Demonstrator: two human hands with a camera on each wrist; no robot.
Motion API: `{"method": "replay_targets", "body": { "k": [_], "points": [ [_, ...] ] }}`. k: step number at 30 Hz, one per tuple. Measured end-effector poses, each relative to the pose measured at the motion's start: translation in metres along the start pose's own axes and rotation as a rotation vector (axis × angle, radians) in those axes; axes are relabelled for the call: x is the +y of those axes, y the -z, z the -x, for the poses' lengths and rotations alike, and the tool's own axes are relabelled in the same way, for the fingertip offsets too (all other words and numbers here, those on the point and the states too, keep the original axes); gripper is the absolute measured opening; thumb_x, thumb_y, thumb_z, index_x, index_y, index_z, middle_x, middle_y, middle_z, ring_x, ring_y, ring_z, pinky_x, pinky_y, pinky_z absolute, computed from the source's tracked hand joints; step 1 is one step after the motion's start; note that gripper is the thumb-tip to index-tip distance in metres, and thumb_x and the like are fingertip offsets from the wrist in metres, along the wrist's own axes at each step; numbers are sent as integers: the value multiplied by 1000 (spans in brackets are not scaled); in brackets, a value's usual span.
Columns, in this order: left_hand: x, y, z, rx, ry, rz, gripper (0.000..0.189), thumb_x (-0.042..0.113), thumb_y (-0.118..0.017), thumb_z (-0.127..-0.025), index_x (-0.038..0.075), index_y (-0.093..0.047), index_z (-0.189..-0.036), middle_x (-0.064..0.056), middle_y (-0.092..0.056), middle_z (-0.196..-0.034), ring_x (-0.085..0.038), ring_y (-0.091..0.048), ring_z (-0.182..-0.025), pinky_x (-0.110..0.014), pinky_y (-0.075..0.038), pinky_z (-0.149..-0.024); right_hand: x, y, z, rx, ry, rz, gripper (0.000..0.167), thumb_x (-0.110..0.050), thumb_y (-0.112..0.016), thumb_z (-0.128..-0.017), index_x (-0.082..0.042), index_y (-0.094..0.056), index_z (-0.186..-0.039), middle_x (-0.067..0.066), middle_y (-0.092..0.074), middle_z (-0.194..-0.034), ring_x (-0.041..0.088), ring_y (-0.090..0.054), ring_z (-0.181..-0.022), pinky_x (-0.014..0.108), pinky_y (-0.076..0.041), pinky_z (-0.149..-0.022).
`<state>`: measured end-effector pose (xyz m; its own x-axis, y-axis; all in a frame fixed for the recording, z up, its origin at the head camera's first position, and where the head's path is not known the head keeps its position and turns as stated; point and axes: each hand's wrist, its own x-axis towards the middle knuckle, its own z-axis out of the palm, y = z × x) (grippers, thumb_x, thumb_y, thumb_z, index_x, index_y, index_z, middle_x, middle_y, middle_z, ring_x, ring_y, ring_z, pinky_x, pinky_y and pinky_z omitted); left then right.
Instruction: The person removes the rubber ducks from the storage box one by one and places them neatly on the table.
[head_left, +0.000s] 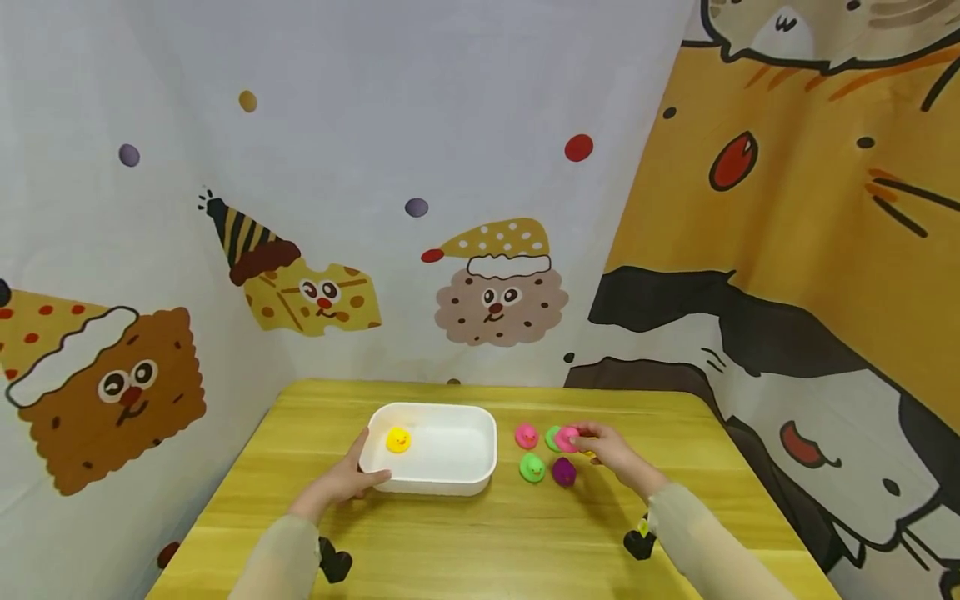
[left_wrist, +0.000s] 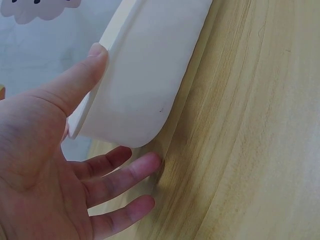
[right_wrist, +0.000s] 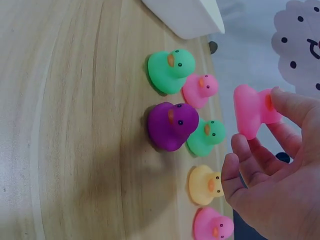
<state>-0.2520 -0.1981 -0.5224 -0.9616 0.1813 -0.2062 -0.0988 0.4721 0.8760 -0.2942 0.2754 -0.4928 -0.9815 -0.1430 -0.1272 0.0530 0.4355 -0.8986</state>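
A white plastic tub (head_left: 450,486) stands on the table, with one yellow rubber duck (head_left: 398,440) in its left part. My left hand (head_left: 348,477) holds the tub's left end, thumb on the rim; in the left wrist view three fingers spread below the corner. Between thumb and fingers of my right hand (head_left: 609,450) a pink rubber duck (right_wrist: 248,111) is pinched, raised above the table. Beneath and beside it are a purple duck (right_wrist: 171,126), two green ducks (right_wrist: 167,72) and another pink duck (right_wrist: 199,90). Partly behind that hand sit a yellow duck (right_wrist: 201,185) and a further pink duck (right_wrist: 213,224).
The wooden table (head_left: 450,550) reaches back to a cartoon-printed cloth (head_left: 480,125), which hangs behind it and at both sides. The loose ducks lie close together to the right of the tub. A black heart-shaped piece (head_left: 334,563) hangs near each sleeve.
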Motion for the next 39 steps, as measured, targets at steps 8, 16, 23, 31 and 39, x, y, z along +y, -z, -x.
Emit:
{"method": "replay_targets", "body": {
  "k": [8, 16, 23, 31, 39],
  "points": [
    [-2, 0, -3, 3, 11, 14, 105, 25, -73, -88, 4, 6, -154, -39, -20, -148, -28, -50, -77, -36, -45, -63, 11, 5, 1, -16, 6, 7, 42, -22, -61, -96, 3, -56, -129, 15, -59, -121, 22, -56, -97, 49, -47, -82],
    [-2, -1, -4, 0, 8, 15, 105, 25, -73, -88, 4, 6, -154, -39, -18, -149, -27, -51, -75, -37, -45, -63, 27, 10, 3, 21, 4, 52, 39, -18, -63, -94, 5, -57, -125, 14, -58, -117, 25, -55, -97, 46, -47, -77],
    [-3, -1, -5, -2, 3, 15, 105, 25, -73, -89, 2, 7, -153, -38, -15, -150, -29, -52, -88, -37, -49, -66, 37, 13, 9, 30, -4, 51, 41, -16, -62, -94, 8, -55, -128, 20, -56, -124, 22, -53, -94, 43, -47, -76],
    [-2, 0, -5, 0, 11, 2, 105, 25, -73, -89, 3, 7, -154, -39, -19, -148, -27, -53, -80, -38, -48, -64, 49, 18, 9, 40, -27, 39, 48, -15, -63, -93, 11, -50, -131, 26, -54, -128, 24, -56, -94, 42, -49, -76],
    [-1, -1, -5, -3, 5, 4, 104, 24, -72, -89, 3, 8, -154, -38, -21, -147, -27, -52, -74, -37, -46, -62, 58, 19, 13, 46, -43, 41, 46, -10, -61, -93, 14, -49, -130, 27, -55, -126, 25, -58, -99, 43, -50, -87]
  ]
}}
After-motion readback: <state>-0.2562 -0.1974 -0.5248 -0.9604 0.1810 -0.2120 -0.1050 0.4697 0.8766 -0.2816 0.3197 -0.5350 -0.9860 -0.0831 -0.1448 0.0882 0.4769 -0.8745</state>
